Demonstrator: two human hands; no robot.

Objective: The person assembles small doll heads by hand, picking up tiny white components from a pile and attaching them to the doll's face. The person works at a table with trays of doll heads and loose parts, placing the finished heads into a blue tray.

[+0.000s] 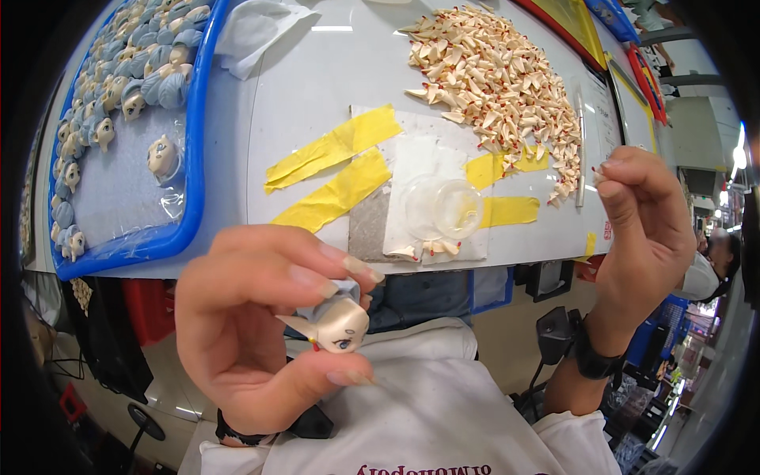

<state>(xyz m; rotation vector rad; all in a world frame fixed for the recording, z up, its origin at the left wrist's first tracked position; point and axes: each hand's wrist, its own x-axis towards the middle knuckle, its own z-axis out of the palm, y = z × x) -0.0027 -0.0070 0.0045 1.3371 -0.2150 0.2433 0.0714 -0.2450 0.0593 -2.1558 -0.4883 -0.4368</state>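
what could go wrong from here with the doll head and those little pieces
The left hand holds the doll head by its fingertips, out past the table edge, so a slip could drop it. The right hand seems to pinch a tiny red-tipped piece, which might be easily lost. A few loose ear-shaped pieces lie near the table's front edge, where a passing sleeve or hand could brush them off.

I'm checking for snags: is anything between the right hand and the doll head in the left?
Nothing visible stands between the right hand and the doll head; the clear container on the table stands apart from both.
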